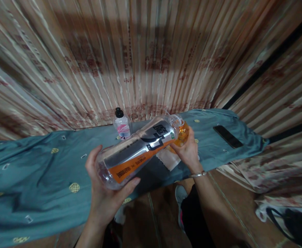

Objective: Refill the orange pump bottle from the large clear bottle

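Note:
My left hand (108,191) is wrapped round the base of a large clear plastic drink bottle (138,148) with a silver and orange label. The bottle is tilted well over, almost lying, its neck higher and pointing to the right. By that neck, my right hand (188,150) grips a small see-through orange container (183,132), partly hidden by the fingers and the bottle. A whitish ring (178,120) shows at the neck; whether the two vessels touch I cannot tell. Below the neck, a pale cloth or tissue (168,159) lies on the bench.
A small clear bottle with a black cap (122,125) stands upright behind the big one. A black phone (227,136) lies on the right of the green cloth-covered bench (63,172). Patterned curtains (140,62) hang close behind. A dark bag (295,222) rests on the floor, lower right.

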A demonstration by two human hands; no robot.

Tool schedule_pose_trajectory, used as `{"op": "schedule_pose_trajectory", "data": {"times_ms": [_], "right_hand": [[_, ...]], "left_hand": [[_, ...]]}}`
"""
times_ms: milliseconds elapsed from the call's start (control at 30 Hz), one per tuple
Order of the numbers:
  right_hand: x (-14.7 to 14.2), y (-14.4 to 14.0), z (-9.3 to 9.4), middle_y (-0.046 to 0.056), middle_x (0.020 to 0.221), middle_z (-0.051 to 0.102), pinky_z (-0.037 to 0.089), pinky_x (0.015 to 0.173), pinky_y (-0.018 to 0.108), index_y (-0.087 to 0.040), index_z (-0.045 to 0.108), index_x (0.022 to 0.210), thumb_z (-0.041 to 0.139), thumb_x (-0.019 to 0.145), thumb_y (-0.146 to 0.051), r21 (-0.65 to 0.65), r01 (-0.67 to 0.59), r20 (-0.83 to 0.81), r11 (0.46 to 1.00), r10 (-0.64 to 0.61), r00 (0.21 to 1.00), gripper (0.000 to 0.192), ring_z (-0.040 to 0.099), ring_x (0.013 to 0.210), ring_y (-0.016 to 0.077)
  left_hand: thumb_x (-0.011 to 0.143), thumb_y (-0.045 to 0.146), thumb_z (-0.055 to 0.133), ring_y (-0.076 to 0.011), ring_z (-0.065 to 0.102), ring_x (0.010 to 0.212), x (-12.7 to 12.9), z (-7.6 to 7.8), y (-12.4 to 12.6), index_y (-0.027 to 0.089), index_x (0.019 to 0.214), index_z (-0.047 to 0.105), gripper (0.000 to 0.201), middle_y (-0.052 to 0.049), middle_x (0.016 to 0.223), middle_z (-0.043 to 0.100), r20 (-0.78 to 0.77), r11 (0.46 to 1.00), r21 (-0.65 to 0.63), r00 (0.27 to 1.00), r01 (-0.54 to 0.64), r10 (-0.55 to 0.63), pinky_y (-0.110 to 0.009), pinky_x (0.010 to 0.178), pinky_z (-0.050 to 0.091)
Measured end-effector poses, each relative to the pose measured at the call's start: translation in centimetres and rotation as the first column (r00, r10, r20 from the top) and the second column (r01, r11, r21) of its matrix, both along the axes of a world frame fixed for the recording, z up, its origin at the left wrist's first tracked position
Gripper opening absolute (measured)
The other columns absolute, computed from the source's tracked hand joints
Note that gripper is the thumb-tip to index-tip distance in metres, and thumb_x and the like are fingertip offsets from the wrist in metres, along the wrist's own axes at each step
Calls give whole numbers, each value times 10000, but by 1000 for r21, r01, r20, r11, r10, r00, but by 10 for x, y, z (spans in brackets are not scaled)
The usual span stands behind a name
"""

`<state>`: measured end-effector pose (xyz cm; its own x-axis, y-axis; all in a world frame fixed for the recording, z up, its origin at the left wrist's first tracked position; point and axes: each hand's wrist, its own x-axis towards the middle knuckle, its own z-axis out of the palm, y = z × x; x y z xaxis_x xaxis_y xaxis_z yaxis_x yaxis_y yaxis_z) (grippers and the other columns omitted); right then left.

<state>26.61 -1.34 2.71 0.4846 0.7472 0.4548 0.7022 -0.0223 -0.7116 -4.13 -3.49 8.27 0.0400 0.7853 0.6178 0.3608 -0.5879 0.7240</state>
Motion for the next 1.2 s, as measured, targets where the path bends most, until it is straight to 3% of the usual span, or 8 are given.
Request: {"op": "schedule_pose_trajectory", "data": {"times_ms": [167,333,533,833,1000,1200], "right_hand": [[0,0,1,216,1439,714,609,1052,565,-175,479,1516,779,740,-779,-11,10,-17,1000,-10,1000,1028,733,1270,414],[-2,-1,4,204,1422,723,614,1043,579,-191,485,1506,784,749,-758,-19,-4,-17,1000,4,1000,991,739,1254,410],[-2,0,1,207,1426,718,604,1060,582,-183,486,1507,779,746,-767,-2,10,2,1000,-10,1000,1003,730,1276,417],[-2,-1,6,220,1438,709,607,1054,586,-172,482,1511,783,742,-740,-33,-10,-31,999,9,999,1002,727,1282,426],[-1,-2,6,212,1452,705,593,1084,581,-181,489,1512,808,737,-701,-26,0,-27,1000,-1,1000,986,713,1313,424],[1,-3,0,218,1462,700,598,1081,574,-174,441,1548,789,764,-697,-23,-3,-9,1000,3,1000,1005,705,1334,419]], "left_hand": [[773,410,926,-362,700,1242,1,0,-4,394,1589,462,939,-93,1411,612,113,995,-97,994,2,9,-565,1060,639],[772,347,937,-340,712,1188,-4,0,-1,422,1613,430,985,-86,1378,623,47,998,-45,998,40,-38,-555,993,666],[767,396,936,-358,674,1222,-6,2,0,440,1603,460,963,-98,1436,555,0,1000,5,1000,-17,17,-587,1002,647],[749,422,933,-381,699,1177,-1,8,-2,418,1519,540,865,-78,1386,597,45,999,-22,998,-48,49,-622,983,660],[701,389,968,-401,689,1205,-10,4,2,428,1541,503,962,-86,1399,586,-16,999,-45,1000,-13,12,-637,980,665],[750,390,936,-388,697,1207,-11,7,3,421,1569,476,940,-83,1391,610,-31,999,-29,999,17,-18,-613,1000,665]]}}
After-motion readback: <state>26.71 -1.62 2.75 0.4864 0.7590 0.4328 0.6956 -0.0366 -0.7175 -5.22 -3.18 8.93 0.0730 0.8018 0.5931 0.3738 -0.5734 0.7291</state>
